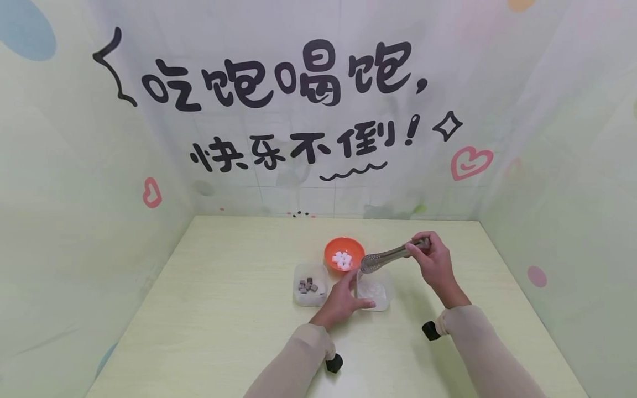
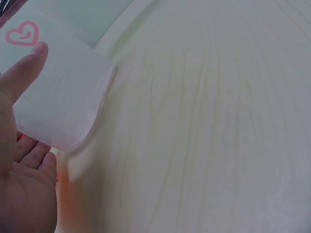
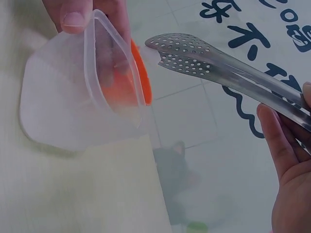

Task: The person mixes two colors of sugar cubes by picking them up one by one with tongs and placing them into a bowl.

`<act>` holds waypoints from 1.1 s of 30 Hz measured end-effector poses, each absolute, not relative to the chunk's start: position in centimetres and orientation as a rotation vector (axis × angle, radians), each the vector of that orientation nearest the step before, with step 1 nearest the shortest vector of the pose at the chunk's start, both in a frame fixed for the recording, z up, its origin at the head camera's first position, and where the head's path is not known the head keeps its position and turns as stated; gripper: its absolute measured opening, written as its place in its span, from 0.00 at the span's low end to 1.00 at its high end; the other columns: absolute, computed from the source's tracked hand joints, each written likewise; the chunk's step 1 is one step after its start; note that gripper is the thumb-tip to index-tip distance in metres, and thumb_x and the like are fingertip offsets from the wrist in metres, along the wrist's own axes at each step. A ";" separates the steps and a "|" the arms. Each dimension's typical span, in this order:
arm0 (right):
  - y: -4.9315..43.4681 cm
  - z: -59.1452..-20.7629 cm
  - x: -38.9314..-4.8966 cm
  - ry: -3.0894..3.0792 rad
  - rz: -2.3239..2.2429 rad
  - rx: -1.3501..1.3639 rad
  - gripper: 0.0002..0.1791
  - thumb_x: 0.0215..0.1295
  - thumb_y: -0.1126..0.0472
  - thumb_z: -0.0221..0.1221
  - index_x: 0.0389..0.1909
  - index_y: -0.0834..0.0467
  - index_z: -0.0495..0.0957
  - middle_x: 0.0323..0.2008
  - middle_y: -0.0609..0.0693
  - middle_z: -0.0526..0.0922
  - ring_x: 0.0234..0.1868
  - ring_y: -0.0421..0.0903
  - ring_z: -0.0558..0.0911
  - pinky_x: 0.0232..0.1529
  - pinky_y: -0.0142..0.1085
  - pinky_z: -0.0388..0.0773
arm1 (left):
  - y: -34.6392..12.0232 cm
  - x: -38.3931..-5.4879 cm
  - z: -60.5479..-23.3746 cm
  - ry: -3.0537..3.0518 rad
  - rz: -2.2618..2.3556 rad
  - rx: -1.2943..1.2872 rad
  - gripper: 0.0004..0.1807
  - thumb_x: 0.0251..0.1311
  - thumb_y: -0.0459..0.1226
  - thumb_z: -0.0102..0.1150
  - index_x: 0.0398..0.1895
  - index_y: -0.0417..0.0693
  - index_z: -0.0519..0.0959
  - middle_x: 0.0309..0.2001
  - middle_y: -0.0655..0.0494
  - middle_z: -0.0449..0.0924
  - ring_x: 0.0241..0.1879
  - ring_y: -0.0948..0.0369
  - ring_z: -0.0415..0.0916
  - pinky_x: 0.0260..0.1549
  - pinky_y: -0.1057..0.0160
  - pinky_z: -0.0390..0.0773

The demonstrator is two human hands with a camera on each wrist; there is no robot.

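My left hand (image 1: 340, 301) grips a translucent plastic container (image 1: 384, 296) from the left, with thumb and fingers spread around its side. In the right wrist view this container (image 3: 53, 102) shows its open rim and cloudy wall. My right hand (image 1: 434, 268) holds metal tongs (image 1: 390, 257) with perforated heads. The tong heads (image 3: 187, 51) are slightly apart, over the container's far rim in the head view; I cannot tell whether they hold anything. Just behind sits an orange bowl (image 1: 344, 242) with several white cubes (image 1: 342, 259).
Left of my left hand stands a second translucent container (image 1: 301, 271) with several brownish cubes (image 1: 308, 285). All of it rests on a pale wood-grain table (image 1: 219, 309). Printed light curtains (image 1: 318, 193) enclose the table's back and sides.
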State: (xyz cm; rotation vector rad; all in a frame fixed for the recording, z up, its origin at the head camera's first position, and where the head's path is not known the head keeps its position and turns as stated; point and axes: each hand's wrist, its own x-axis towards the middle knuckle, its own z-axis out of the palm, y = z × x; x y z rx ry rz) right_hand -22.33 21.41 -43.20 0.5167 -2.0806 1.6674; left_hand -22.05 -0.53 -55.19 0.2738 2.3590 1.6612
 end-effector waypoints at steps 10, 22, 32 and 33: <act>20.3 -43.5 -23.1 -1.982 1.722 0.472 0.11 0.61 0.81 0.57 0.41 0.82 0.67 0.31 0.76 0.78 0.26 0.36 0.82 0.31 0.23 0.78 | -0.5 -22.0 -55.1 2.350 1.662 0.264 0.54 0.46 0.43 0.77 0.76 0.60 0.55 0.72 0.59 0.60 0.70 0.56 0.57 0.66 0.54 0.62; 19.2 -44.6 -24.2 -1.927 1.772 0.376 0.12 0.62 0.80 0.57 0.42 0.82 0.66 0.31 0.69 0.78 0.25 0.37 0.83 0.34 0.25 0.80 | -0.6 -22.1 -55.3 2.355 1.666 0.272 0.54 0.44 0.45 0.78 0.75 0.61 0.57 0.73 0.57 0.59 0.70 0.53 0.59 0.66 0.52 0.63; 18.3 -45.1 -24.4 -1.940 1.764 0.331 0.12 0.62 0.79 0.57 0.43 0.81 0.67 0.32 0.72 0.77 0.25 0.36 0.83 0.32 0.23 0.79 | -0.5 -22.1 -55.3 2.361 1.660 0.253 0.53 0.44 0.46 0.77 0.74 0.61 0.58 0.72 0.58 0.60 0.70 0.55 0.58 0.66 0.51 0.61; 18.2 -45.1 -24.4 -1.944 1.768 0.325 0.12 0.62 0.79 0.57 0.44 0.81 0.67 0.32 0.72 0.77 0.26 0.36 0.83 0.32 0.23 0.79 | -0.5 -22.1 -55.3 2.362 1.659 0.251 0.53 0.44 0.46 0.77 0.74 0.61 0.58 0.72 0.59 0.60 0.70 0.55 0.58 0.66 0.50 0.62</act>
